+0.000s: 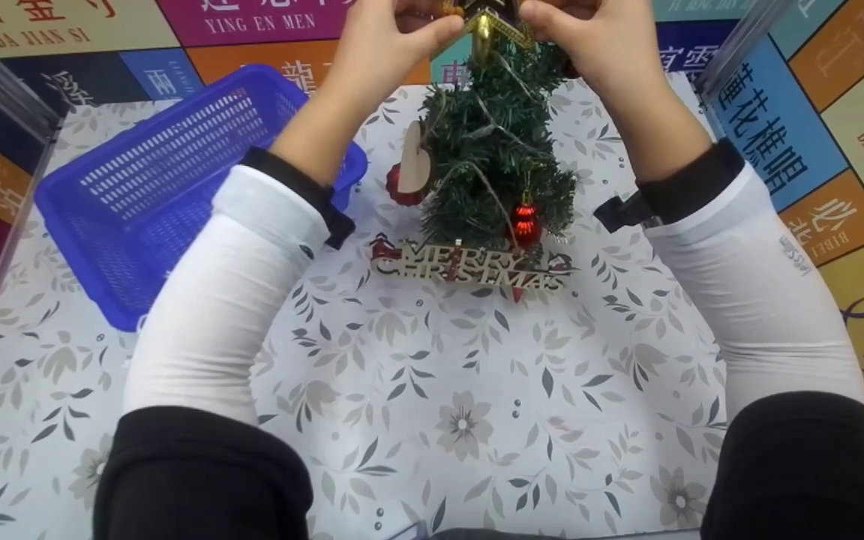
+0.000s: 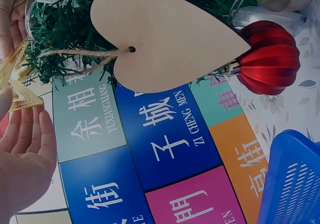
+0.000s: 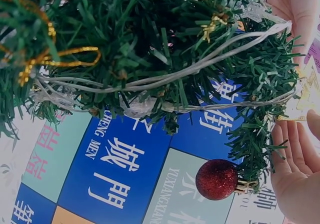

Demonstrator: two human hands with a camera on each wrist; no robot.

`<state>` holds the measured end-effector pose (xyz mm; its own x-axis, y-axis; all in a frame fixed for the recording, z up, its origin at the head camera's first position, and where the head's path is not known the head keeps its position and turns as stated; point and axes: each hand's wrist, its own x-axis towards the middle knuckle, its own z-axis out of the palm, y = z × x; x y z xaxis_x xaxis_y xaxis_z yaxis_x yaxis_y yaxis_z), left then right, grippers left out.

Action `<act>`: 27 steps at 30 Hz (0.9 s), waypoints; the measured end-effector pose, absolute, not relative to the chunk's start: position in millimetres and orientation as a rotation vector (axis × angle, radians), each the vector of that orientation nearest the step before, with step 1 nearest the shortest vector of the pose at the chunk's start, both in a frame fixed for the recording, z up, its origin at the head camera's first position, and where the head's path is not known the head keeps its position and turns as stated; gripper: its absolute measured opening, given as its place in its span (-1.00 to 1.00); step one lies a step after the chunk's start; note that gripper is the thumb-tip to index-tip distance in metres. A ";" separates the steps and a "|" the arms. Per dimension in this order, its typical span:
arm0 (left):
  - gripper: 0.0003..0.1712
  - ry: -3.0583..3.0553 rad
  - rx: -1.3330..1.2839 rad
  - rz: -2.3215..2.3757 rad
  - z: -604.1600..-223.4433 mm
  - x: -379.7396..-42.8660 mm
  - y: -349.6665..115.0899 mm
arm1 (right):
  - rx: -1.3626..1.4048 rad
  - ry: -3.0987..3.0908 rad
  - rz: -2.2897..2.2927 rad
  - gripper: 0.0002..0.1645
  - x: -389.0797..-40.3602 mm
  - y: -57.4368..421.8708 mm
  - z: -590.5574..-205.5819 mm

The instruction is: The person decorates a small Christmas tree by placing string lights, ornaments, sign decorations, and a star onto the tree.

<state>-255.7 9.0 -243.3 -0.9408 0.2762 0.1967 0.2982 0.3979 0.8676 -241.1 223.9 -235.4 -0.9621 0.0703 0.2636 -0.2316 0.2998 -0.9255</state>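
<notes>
A gold star is at the top of a small green Christmas tree, partly cut off by the head view's upper edge. My left hand pinches its left side and my right hand its right side, thumbs toward me. In the left wrist view, the star lies between the fingers beside the treetop. A wooden heart on twine and a red ribbed ball hang on the tree. The right wrist view has a glittery red ball and a clear light string along the branches.
A wooden MERRY CHRISTMAS sign stands at the tree's foot. Left of the tree sits a blue-purple plastic basket. Panels with printed characters wall in the flower-patterned table.
</notes>
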 end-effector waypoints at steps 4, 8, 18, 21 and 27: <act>-0.51 -2.610 -0.575 -1.630 -244.8 -254.3 5.7 | 0.145 -2.319 1.731 -0.72 -241.0 225.1 -235.8; -0.47 -2.607 -0.581 -1.638 -245.4 -252.4 -3.9 | 0.103 -2.331 1.726 -0.58 -238.5 230.2 -234.0; -0.45 -2.557 -0.316 -1.641 -241.1 -238.8 -51.1 | 0.067 -2.174 1.826 -0.61 -226.2 267.1 -229.1; -0.44 -2.488 -0.251 -1.649 -242.0 -228.3 -68.4 | 0.102 -2.056 1.827 -0.65 -216.3 282.6 -231.2; -0.52 -2.209 -0.256 -1.652 -251.5 -196.9 -101.5 | 0.136 -2.019 1.572 -0.78 -193.4 310.4 -242.6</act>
<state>-196.9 -101.5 -251.5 -0.9154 -0.0741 0.3956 0.3585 0.2962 0.8853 -193.4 310.4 -242.6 -0.8314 0.2594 0.4913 -0.4128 0.3036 -0.8587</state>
